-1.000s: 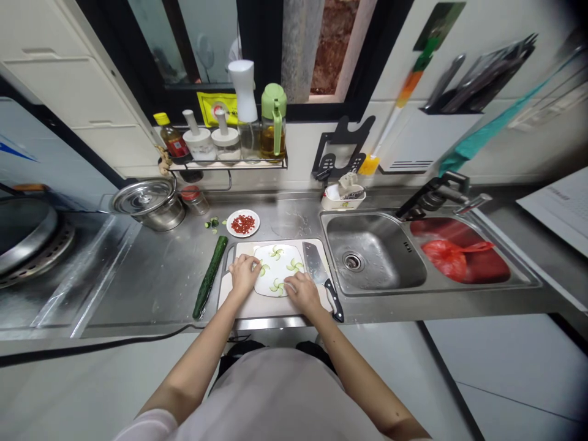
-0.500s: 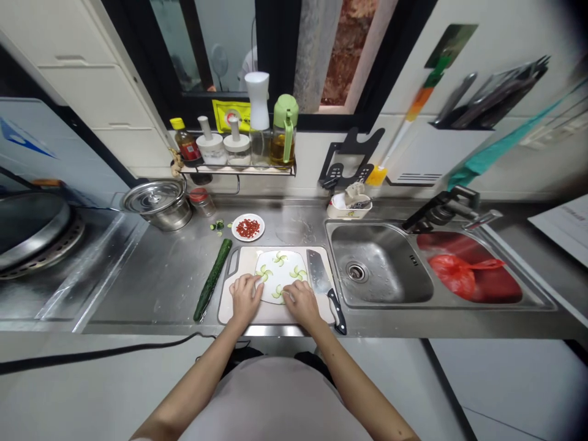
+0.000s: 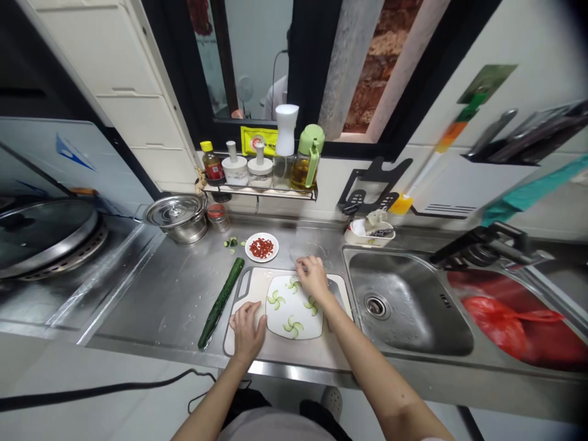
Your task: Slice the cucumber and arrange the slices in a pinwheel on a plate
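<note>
My left hand (image 3: 248, 331) rests on the cutting board (image 3: 250, 352) at the left edge of a white squarish plate (image 3: 278, 321), fingers apart and holding nothing. On that plate lie several pinwheels of thin pale-green cucumber slices (image 3: 293, 327). My right hand (image 3: 313, 277) is over the plate's far right corner, fingers loosely bent and nothing visible in them. Beyond it to the left sits a small white dish (image 3: 248, 250) of chopped red pieces (image 3: 261, 247). My right arm mostly covers the knife, with part of its blade (image 3: 334, 286) showing.
A whole cucumber (image 3: 222, 302) lies left of the board, near small cucumber scraps (image 3: 231, 242). A lidded steel pot (image 3: 184, 229) and a red-lidded jar (image 3: 218, 218) stand behind. Seasonings line a rack (image 3: 275, 191). The sink (image 3: 404, 300) is at right.
My right hand has left the plate's near right edge and moved forward to its far side. My left hand has slid slightly off the plate's edge. The view has shifted.
</note>
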A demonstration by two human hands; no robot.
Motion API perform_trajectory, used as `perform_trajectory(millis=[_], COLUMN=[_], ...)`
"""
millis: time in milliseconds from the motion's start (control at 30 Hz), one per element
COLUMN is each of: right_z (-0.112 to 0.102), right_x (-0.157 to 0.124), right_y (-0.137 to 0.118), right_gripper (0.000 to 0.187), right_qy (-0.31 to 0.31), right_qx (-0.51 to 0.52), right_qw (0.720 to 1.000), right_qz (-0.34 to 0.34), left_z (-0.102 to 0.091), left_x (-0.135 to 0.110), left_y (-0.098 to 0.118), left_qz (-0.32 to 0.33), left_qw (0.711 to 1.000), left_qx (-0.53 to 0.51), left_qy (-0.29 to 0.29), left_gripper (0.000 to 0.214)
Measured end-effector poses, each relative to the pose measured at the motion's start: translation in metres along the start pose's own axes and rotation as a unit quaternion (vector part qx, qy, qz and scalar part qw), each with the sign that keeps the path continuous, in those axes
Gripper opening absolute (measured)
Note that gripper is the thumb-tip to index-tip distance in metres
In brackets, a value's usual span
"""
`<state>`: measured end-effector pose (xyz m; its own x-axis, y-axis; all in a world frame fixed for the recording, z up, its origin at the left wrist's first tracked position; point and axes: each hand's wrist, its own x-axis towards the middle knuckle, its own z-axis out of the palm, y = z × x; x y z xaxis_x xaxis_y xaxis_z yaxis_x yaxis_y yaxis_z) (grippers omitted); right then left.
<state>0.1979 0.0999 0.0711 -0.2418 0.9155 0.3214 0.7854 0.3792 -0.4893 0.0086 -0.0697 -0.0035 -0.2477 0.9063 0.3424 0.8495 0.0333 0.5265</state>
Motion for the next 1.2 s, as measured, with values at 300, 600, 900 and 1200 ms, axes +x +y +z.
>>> perform_trajectory(millis=[300,600,900,1200], right_z=[0.058,0.097,0.112,0.095], right_x=[0.074,0.097,0.106,0.098], right_y=[-0.009,-0.028,-0.037,-0.021], right_gripper=[0.024,0.026,0.030,0.027], right_qy=[-0.161,-0.206,-0.209,-0.148], right_qx=[-0.084,-0.133,-0.146,-0.087], right_qw=[0.983,0.966,0.960,0.977], right_qz=[0.034,0.077,0.114,0.130], left_z=[0.006,0.004,0.004,0.007], left_x=[0.003,0.005,0.005,0.005], left_y=[-0.005,-0.002,-0.002,-0.008], left_qz=[-0.016,-0.040,-0.041,-0.036], left_qw=[0.999,0.998,0.998,0.998], left_qx=[0.016,0.004,-0.003,0.005], left_qy=[-0.024,-0.046,-0.055,-0.052], left_gripper=[0.045,0.045,0.045,0.046])
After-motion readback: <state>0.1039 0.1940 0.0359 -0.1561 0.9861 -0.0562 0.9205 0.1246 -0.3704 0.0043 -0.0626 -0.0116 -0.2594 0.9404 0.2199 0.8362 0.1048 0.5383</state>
